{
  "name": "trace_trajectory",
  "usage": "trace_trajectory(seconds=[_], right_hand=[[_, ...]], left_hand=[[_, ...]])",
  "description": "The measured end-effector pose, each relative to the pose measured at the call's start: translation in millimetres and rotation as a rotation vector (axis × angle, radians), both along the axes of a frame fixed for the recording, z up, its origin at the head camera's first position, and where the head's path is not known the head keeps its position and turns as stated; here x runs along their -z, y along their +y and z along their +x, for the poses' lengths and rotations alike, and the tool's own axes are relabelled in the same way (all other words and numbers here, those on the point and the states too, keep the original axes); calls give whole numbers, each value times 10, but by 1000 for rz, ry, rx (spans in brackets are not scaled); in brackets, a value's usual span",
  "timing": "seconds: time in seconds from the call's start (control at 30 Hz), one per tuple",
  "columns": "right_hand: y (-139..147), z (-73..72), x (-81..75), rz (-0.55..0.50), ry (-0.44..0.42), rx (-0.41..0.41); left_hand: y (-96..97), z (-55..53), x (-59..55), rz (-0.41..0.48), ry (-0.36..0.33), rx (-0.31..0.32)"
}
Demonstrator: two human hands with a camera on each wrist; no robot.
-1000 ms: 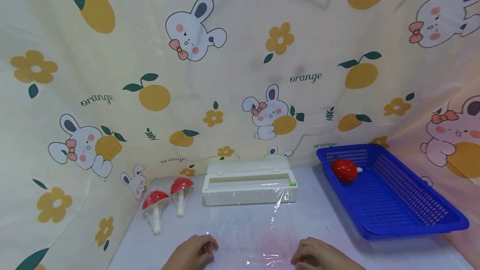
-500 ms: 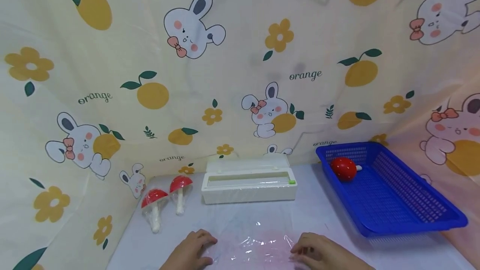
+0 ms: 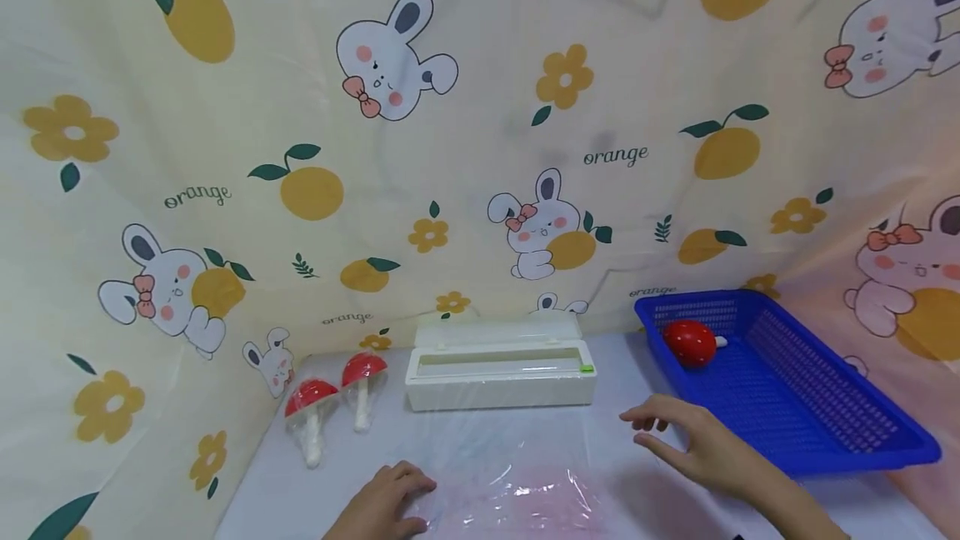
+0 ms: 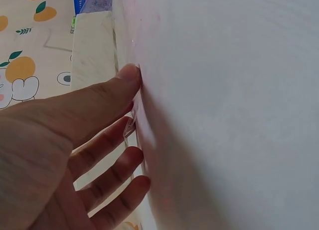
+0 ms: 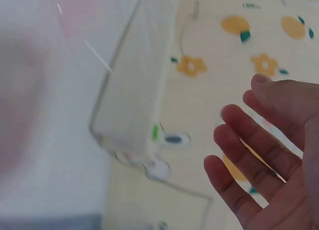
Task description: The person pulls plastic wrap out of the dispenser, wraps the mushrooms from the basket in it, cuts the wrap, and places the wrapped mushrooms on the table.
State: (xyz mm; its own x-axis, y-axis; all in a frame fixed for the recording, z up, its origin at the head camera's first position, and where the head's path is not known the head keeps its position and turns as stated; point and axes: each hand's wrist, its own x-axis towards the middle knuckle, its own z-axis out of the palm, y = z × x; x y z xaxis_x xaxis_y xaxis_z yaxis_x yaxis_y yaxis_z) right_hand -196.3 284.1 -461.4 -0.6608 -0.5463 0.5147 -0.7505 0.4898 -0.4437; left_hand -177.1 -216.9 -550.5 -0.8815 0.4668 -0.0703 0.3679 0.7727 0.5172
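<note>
A sheet of clear cling film [image 3: 517, 494] runs from the white dispenser box [image 3: 501, 392] toward me across the table, wrinkled and shiny near the front. At its left edge my left hand [image 3: 381, 500] rests on the table with thumb and fingers apart. The left wrist view shows a crumpled bit of film [image 4: 129, 127] by its fingertips. My right hand [image 3: 697, 444] is raised off the film, between it and the blue basket [image 3: 832, 467], fingers loosely bent and holding nothing. A red mushroom with white dots [image 3: 690, 343] lies in the basket.
Two red-capped mushrooms wrapped in film, one nearer [image 3: 311, 419] and one farther [image 3: 363, 390], lie left of the box. The box's lid [image 3: 498, 330] stands up at the back. A patterned cloth [image 3: 465, 132] hangs behind and beside the white table [image 3: 277, 507].
My right hand has left the film's right edge and moved up and right toward the basket. My left hand stays at the left edge. The film lies slacker in front of the box.
</note>
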Motion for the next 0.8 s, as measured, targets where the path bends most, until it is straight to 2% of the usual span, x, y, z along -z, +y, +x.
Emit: trace_trajectory(seconds=[0.3,0.43,0.53,0.63,0.8], right_hand=[[498,-265,-404,79,129,239],[753,-412,-495,115,135,310],[932,-532,-513,117,147,331],[1072,-650,-517,141,125,353],[1226,-845,-490,204,-21,392]], left_hand=[[48,-16,-20,-5,-46,-24],[54,-13,-45,-1,-32,-24],[61,-8,-51,-1,-27,-23],[65,-4,-47,-3,-29,-22],[61,1,-40,-6,-21,-16]])
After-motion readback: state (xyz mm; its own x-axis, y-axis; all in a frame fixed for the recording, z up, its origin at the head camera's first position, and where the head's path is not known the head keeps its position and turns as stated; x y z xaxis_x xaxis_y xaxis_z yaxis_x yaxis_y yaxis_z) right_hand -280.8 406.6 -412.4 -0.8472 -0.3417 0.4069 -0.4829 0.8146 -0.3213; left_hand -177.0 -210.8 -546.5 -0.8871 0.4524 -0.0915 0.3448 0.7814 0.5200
